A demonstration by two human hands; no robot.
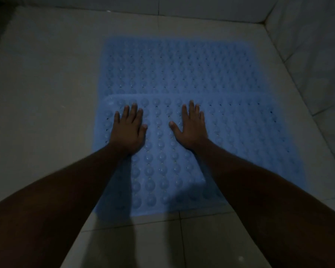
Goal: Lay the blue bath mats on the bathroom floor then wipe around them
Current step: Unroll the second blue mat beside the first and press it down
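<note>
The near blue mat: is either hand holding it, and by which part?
Nothing is held. The left hand and the right hand lie flat, fingers straight, on top of the near mat, near its far edge.

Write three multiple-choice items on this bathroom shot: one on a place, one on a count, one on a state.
1. Where does the left hand rest?
A. on the near mat
B. on bare tile
C. on the wall

2. How many blue mats lie down?
A. one
B. two
C. three

3. How is the right hand held?
A. as a fist
B. pinching an edge
C. flat, fingers straight

Answers: A, its palm lies on the near mat's bumps; B, a near mat and a far mat show; C, its fingers spread straight on the mat.
</note>
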